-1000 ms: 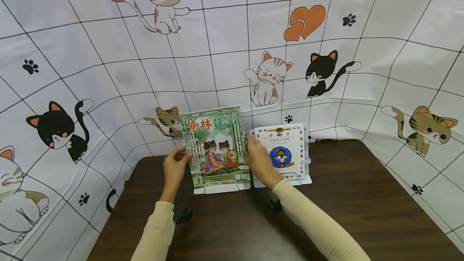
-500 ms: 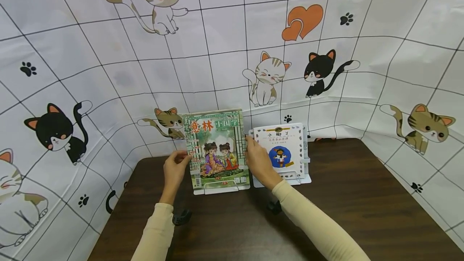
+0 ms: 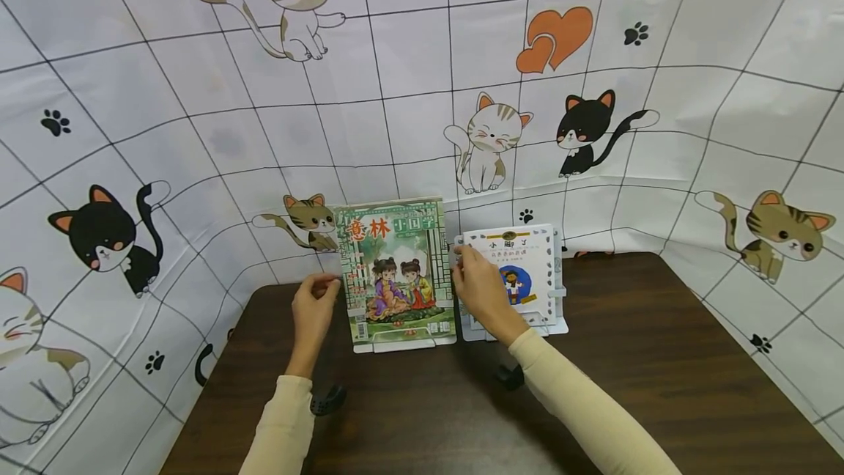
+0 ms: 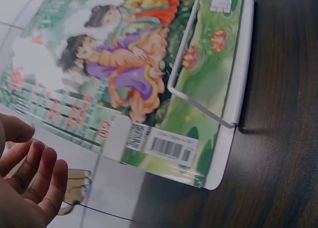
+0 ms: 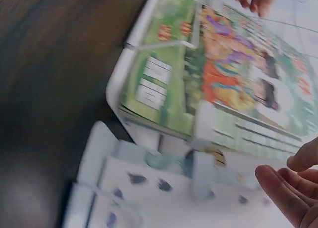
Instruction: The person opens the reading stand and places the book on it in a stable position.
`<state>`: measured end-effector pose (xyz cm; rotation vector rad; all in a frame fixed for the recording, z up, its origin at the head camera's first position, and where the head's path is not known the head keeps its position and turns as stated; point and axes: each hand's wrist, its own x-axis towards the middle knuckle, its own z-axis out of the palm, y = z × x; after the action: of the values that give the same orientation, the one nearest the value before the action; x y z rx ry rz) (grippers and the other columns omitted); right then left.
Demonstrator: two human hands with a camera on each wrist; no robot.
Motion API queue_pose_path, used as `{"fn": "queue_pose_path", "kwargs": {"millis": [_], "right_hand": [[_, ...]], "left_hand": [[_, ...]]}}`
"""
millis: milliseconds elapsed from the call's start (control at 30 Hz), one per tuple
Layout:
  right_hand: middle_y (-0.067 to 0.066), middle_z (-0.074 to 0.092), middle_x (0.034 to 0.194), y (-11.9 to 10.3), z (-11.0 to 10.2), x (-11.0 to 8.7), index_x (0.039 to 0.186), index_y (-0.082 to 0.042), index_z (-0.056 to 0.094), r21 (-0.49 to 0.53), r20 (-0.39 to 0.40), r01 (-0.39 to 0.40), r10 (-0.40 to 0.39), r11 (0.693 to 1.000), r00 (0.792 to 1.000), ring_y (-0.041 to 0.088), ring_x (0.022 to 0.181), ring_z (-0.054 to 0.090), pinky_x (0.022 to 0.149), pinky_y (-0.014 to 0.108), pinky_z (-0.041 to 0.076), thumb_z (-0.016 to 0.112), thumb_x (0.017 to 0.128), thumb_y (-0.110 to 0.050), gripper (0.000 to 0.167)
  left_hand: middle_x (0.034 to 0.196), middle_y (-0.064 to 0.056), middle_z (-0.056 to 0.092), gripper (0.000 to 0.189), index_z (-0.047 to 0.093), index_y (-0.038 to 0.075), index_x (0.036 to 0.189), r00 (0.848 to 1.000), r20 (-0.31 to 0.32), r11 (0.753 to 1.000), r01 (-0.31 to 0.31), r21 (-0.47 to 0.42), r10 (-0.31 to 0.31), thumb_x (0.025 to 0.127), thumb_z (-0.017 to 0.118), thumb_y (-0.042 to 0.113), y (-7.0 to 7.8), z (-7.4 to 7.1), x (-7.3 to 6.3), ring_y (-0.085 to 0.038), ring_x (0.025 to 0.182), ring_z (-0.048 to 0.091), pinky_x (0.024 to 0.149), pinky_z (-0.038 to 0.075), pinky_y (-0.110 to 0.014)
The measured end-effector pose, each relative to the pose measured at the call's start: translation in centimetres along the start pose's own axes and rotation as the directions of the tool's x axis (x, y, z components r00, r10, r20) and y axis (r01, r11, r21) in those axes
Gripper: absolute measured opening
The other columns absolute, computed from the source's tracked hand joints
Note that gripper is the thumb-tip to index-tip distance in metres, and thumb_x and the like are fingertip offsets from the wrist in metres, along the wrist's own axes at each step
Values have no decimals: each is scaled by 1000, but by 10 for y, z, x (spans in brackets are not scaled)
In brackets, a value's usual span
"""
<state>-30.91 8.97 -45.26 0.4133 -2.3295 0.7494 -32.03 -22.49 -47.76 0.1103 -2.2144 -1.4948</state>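
A green magazine (image 3: 395, 270) with two children on its cover stands propped on a white book stand (image 3: 404, 347), whose wire lip crosses the cover's foot. To its left hovers my left hand (image 3: 314, 308), fingers loosely bent, apart from the cover edge in the left wrist view. My right hand (image 3: 486, 292) is between the magazine and a smaller white picture book (image 3: 537, 259), overlapping that book in the head view. Nothing sits between its fingers (image 5: 280, 193) in the right wrist view. The picture book leans on a second stand (image 3: 557, 328).
Both stands are on a dark brown wooden table (image 3: 626, 358), near its back edge. Behind rises a white gridded wall covering (image 3: 409, 130) with printed cats. Dark wrist devices (image 3: 327, 399) hang below both wrists.
The magazine has settled slightly lower and to the right on its stand. Both hands have let go of its sides, the left drawing left, the right moving right over the picture book.
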Motion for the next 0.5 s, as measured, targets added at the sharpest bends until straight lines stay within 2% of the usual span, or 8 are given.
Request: {"fn": "queue_pose_path", "kwargs": {"millis": [167,333,400,500], "right_hand": [[12,78,86,13,-30,1,113,1,72,27,-22,-45,46,999,999,21,65,70,55,37,56,69,101,-3,14],[11,78,82,31,-61,-6,102,-2,75,7,-31,-46,46,999,998,19,61,69,55,35,54,70,101,-7,7],[11,79,82,38,-72,-12,102,-3,75,-4,-27,-42,42,999,999,18,60,68,54,33,53,71,101,-9,8],[11,78,81,46,-85,-24,102,-3,76,-33,-11,-40,39,999,999,17,59,67,54,33,52,71,102,-9,8]], "left_hand": [[105,-18,73,21,71,2,116,999,26,999,-37,8,37,105,70,20,12,-6,-11,1,76,62,67,53,-14],[90,-18,73,15,73,4,107,993,79,996,-93,18,91,105,70,18,25,-7,-24,-20,74,70,64,51,-17],[85,-17,73,13,75,3,105,987,99,991,-132,26,129,105,70,16,32,-7,-29,-24,73,69,63,49,-18],[79,-14,72,13,77,3,105,970,134,977,-210,33,204,104,71,14,43,-5,-38,-18,67,66,61,47,-19]]}}
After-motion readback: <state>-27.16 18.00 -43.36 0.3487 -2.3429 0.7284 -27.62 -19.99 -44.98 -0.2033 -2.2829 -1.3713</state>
